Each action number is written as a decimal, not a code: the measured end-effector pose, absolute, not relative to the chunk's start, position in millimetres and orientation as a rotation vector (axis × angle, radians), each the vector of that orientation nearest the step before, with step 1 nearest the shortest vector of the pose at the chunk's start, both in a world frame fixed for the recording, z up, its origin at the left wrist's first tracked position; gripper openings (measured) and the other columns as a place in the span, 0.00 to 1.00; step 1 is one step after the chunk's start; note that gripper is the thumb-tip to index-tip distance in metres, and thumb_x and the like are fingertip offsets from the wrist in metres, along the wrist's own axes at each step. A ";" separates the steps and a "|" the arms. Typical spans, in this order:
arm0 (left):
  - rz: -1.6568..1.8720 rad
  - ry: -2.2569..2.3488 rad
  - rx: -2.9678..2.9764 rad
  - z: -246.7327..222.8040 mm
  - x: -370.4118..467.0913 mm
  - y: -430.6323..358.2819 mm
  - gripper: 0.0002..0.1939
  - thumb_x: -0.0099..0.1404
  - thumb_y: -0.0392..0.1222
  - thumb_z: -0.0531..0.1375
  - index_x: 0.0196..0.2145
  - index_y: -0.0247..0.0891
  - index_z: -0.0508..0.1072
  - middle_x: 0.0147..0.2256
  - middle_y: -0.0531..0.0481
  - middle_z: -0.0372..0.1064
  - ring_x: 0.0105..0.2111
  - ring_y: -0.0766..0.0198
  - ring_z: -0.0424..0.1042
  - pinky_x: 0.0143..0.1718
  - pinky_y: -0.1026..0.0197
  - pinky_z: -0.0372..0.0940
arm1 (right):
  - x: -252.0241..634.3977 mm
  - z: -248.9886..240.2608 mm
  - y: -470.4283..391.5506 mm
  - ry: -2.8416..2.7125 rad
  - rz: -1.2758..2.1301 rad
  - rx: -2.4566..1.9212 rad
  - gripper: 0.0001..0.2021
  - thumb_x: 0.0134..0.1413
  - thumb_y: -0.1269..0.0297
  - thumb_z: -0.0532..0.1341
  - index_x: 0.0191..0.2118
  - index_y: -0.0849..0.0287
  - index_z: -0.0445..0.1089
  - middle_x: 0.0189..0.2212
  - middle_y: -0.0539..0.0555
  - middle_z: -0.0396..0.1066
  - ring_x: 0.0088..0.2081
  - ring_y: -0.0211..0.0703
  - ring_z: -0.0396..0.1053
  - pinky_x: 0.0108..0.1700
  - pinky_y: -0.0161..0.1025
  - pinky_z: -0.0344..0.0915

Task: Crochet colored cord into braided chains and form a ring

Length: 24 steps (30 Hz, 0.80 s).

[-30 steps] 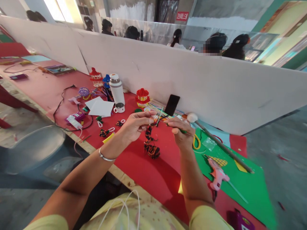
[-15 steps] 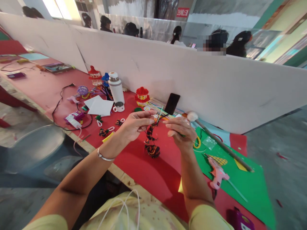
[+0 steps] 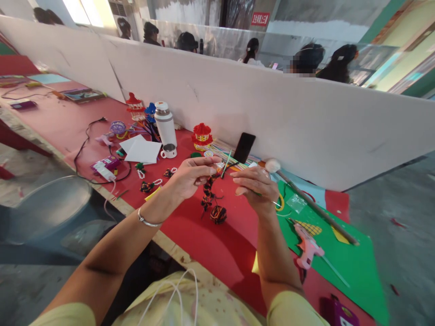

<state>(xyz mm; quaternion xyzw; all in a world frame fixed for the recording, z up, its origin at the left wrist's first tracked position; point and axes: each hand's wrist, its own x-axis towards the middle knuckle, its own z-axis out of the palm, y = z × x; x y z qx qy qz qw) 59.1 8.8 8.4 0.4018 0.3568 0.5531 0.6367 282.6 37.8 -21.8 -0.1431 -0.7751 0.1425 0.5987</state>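
My left hand (image 3: pixel 190 177) is raised over the red tabletop, thumb and fingers pinched together on the upper end of a knotted black-and-orange cord (image 3: pixel 208 192). The cord hangs down in a chain of knots and loose ends. Just below it a round ball of the same cord (image 3: pixel 218 214) rests on the table. Level with the left hand and apart from it, my right hand (image 3: pixel 256 185) has its fingers curled toward the thumb. A bit of green and a thin shiny edge show at its palm, but what it holds is mostly hidden.
Beyond my hands lie a black phone (image 3: pixel 244 147) and several coloured sticks. A white flask (image 3: pixel 166 124) and a red lantern-shaped ornament (image 3: pixel 202 136) stand leftward. At right, a pink glue gun (image 3: pixel 308 246) and a wooden stick (image 3: pixel 319 208) lie on green sheet. A white partition (image 3: pixel 238 99) closes the back.
The knotted cord below my left hand has swung a little to the left, away from above the ball. Both hands stay nearly where they were.
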 end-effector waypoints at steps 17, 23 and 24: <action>1.129 0.820 0.985 11.8 53.4 8.7 0.17 0.47 0.33 0.72 0.38 0.33 0.87 0.25 0.47 0.74 0.20 0.73 0.60 0.19 0.67 0.47 | 295.1 -21.0 37.9 -1.786 0.585 -0.319 0.09 0.57 0.52 0.72 0.43 0.42 0.84 0.37 0.52 0.86 0.38 0.50 0.82 0.43 0.52 0.77; 1.121 0.823 0.964 7.9 54.6 10.1 0.15 0.48 0.35 0.73 0.37 0.33 0.87 0.25 0.47 0.75 0.21 0.72 0.64 0.21 0.68 0.56 | 286.7 -24.7 38.5 -1.680 0.707 -0.322 0.09 0.57 0.49 0.71 0.39 0.44 0.85 0.34 0.52 0.85 0.36 0.49 0.82 0.42 0.51 0.78; 1.119 0.826 0.959 7.4 54.6 10.3 0.16 0.47 0.35 0.74 0.37 0.33 0.87 0.25 0.47 0.75 0.21 0.72 0.65 0.21 0.69 0.57 | 285.3 -25.8 38.7 -1.656 0.733 -0.324 0.09 0.57 0.49 0.71 0.39 0.44 0.85 0.34 0.52 0.85 0.36 0.49 0.82 0.42 0.50 0.78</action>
